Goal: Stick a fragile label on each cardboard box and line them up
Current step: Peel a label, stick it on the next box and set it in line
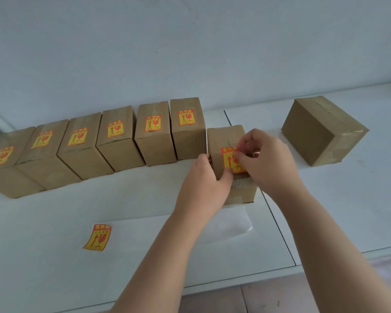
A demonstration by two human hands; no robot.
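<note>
At the right end of the row of labelled boxes (152, 132), on the white desk (54, 211): the seventh box (226, 137) stands just beside the sixth but forward of the line. A label (227, 158) is part-laid on its top face. Step in hand, by my reading: laying the label and pressing it flat.

Risks:
- The label may crease or trap a bubble if its free corner drops before the stuck part is smoothed.
- The adhesive probably grabs cardboard at once, so a skewed lay would not lift clean.
- The box looks light; a sideways push could slide it into its neighbour and disturb the row.

Hands:
- Left hand (203, 175): fingers wrapped on the box's left side, thumb pressed on the label's lower left edge, steadying.
- Right hand (264, 154): fingers curled, pinching the label's upper right part. The exact contact is hidden.

Outstanding: bare box (323, 129) well apart at right; spare label (97, 237) on the desk nearer the person.
</note>
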